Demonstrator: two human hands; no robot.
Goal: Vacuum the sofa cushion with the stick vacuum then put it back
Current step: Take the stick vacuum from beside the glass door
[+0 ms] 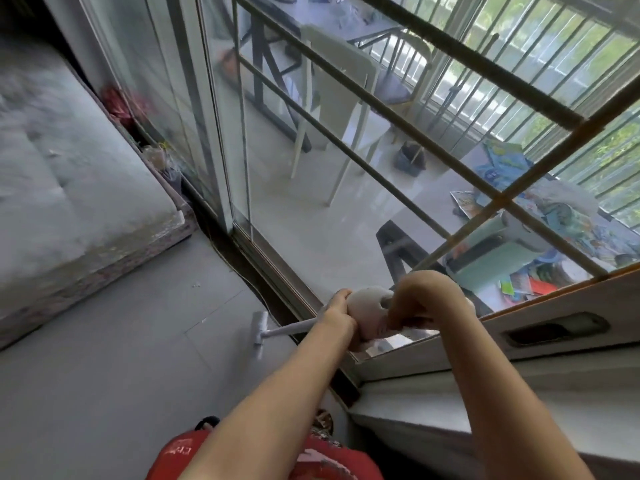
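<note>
White plastic: the stick vacuum (367, 315) sits at lower centre of the frame, its body gripped in both hands, its wand running down-left to the floor head (259, 329), which rests on the grey tile floor (121, 358) just beside the sliding-door track (263, 271).

Left hand (337, 315) is clenched round the front of the body where the wand joins. Right hand (420, 303) is curled over the rear of the body; whether it is on the handle or working a catch cannot be told.

Sofa cushion (69, 181) lies at left of frame, blurred, well apart from the floor head.

Judgement: the unit is being taken up or readied, and cleaning has not begun. Recommended practice: keep one hand on the handle, lift the head clear of the door track, swing it left to the cushion, and lay the head flat before making overlapping passes.
</note>
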